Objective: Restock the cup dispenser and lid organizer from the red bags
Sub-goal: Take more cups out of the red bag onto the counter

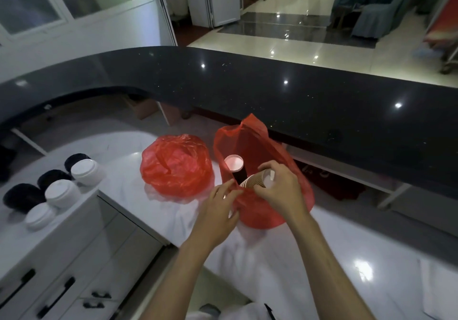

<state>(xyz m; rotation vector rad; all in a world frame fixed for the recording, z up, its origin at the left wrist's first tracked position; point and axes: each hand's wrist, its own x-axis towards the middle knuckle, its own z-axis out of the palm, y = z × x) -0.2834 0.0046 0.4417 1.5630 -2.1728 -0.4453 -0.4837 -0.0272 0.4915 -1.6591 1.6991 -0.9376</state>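
An open red bag (pixel 250 143) stands on the white counter (pixel 309 257) under the black ledge. Inside it a dark stack of cups (pixel 235 164) stands upright. My right hand (pixel 280 191) grips a brown stack of paper cups (pixel 257 181), tilted, at the bag's mouth. My left hand (pixel 218 210) pinches the near rim of the same bag. A second red bag (pixel 176 166), closed and crumpled, lies just left of the open one. Stacks of white lids (pixel 62 193) and black lids (pixel 23 195) sit in rows at the left.
A black curved ledge (pixel 272 89) runs above and behind the bags. White drawers with black handles (pixel 57 295) lie below the lids. A cardboard box (pixel 142 107) sits under the ledge. Beyond the ledge is a shiny tiled floor.
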